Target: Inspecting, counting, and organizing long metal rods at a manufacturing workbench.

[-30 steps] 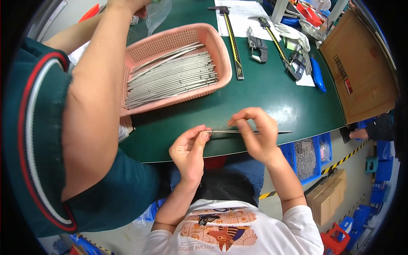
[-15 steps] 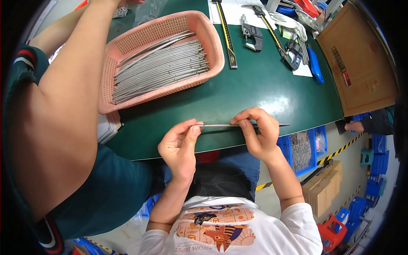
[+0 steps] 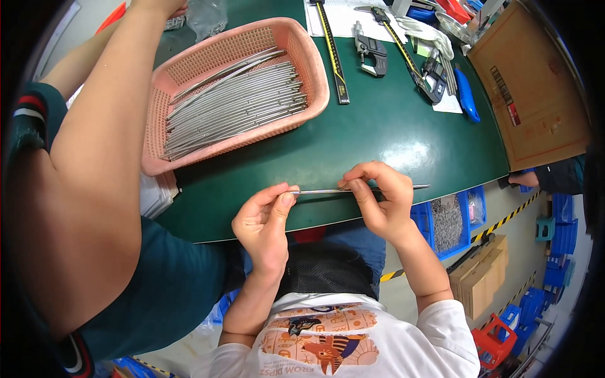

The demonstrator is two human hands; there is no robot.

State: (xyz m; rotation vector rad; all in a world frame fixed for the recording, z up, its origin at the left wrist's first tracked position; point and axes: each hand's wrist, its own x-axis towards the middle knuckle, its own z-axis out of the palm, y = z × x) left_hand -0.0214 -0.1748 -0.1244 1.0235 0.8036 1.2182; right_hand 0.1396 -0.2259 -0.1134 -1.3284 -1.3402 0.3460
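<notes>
Left hand (image 3: pixel 265 220) pinching end of thin metal rod (image 3: pixel 359 189) | right hand (image 3: pixel 378 198) gripping mid-length, tip jutting past | rod level over green table (image 3: pixel 378 132) edge | step: likely inspecting rod | next: steady sighting | pink basket (image 3: pixel 189 75) of rods beyond left hand

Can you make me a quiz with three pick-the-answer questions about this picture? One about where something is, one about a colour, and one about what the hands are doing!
1. Where are the spare metal rods?
A. In the basket
B. On the floor
C. In the cardboard box

2. What colour is the basket?
A. Blue
B. Pink
C. Yellow

3. How is the thin metal rod held?
A. Lying loose on the table
B. By one hand only
C. By both hands, level

Answers:
1 A: the rods lie piled inside the basket.
2 B: its mesh walls are pink.
3 C: the left hand pinches one end, and the right hand grips it further along, above the green table.
</notes>
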